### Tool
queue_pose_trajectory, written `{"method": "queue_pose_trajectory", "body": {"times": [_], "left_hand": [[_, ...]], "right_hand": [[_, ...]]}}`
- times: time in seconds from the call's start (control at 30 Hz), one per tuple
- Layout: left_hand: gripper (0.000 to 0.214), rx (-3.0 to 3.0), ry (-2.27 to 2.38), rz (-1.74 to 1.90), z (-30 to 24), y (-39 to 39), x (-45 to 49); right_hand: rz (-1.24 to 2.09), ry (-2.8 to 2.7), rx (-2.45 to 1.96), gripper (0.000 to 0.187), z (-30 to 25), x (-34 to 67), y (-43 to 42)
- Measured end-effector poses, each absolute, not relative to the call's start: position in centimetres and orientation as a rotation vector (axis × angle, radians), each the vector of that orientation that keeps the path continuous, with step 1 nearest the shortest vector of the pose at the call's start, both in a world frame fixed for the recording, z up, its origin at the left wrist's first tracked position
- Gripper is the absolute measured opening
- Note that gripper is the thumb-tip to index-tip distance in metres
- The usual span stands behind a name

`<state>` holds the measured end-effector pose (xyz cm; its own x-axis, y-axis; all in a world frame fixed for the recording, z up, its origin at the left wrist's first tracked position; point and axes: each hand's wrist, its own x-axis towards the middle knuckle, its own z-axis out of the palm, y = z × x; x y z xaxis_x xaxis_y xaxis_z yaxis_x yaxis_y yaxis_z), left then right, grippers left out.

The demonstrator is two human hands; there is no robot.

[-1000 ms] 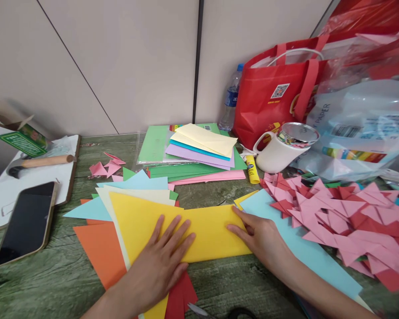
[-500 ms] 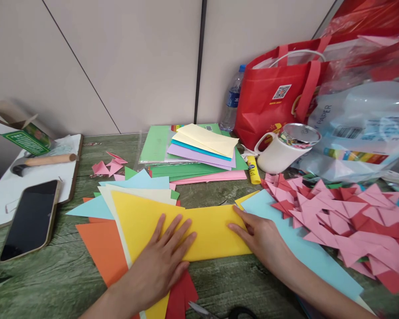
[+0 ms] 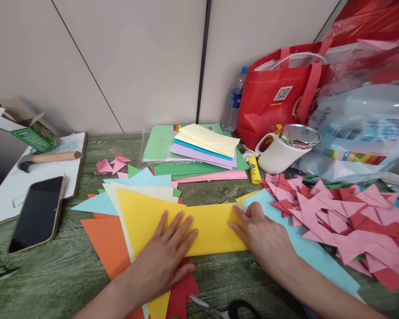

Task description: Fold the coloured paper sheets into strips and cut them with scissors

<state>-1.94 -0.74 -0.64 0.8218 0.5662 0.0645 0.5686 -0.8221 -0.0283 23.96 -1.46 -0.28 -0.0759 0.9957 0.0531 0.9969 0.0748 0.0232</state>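
Note:
A folded sheet of yellow paper (image 3: 216,228) lies across the table in front of me. My left hand (image 3: 168,248) rests flat on it with fingers spread. At its right end, my right hand (image 3: 262,232) has thumb and index finger on the paper, the other fingers curled in. Under the yellow sheet's left side, orange paper (image 3: 103,241), cream, light blue and red pieces fan out. Light blue paper (image 3: 322,252) runs beneath my right hand and forearm. Scissors (image 3: 216,310) with black handles lie at the bottom edge, partly cut off.
A heap of folded pink and red paper pieces (image 3: 346,221) covers the right side. Behind are paper stacks (image 3: 202,153), a glue stick (image 3: 253,169), a white mug (image 3: 275,155), a bottle (image 3: 233,102) and a red bag (image 3: 269,97). A phone (image 3: 36,215) and hammer (image 3: 53,157) lie left.
My right index finger has bent more, its knuckle raised, at the yellow paper's right end. My left hand stays flat on the sheet. The view has shifted slightly.

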Motion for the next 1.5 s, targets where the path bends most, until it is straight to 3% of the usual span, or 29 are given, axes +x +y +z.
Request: {"method": "queue_pose_trajectory", "body": {"times": [0.1, 0.23, 0.4, 0.6, 1.5], "left_hand": [[0.062, -2.972, -0.917, -0.032, -0.4, -0.6, -1.9], [0.073, -3.000, -0.887, -0.014, -0.2, -0.4, -2.0], [0.082, -3.012, -0.812, 0.019, 0.0, -0.5, -1.9], [0.098, -3.024, -0.722, 0.132, 0.1, -0.4, -2.1], [0.073, -3.133, -0.770, 0.391, 2.9, -0.6, -5.9]], "right_hand": [[-0.081, -2.508, -1.755, 0.020, 0.8, 22.6, -1.4], [0.325, -2.641, -1.133, 0.026, 1.0, 20.4, -1.1], [0.728, -2.534, -1.240, 0.004, 1.1, 19.6, -0.2], [0.928, -2.448, -1.182, 0.008, 1.1, 20.4, -0.1], [0.388, -2.634, -1.340, 0.021, 0.6, 26.5, -4.0]]}}
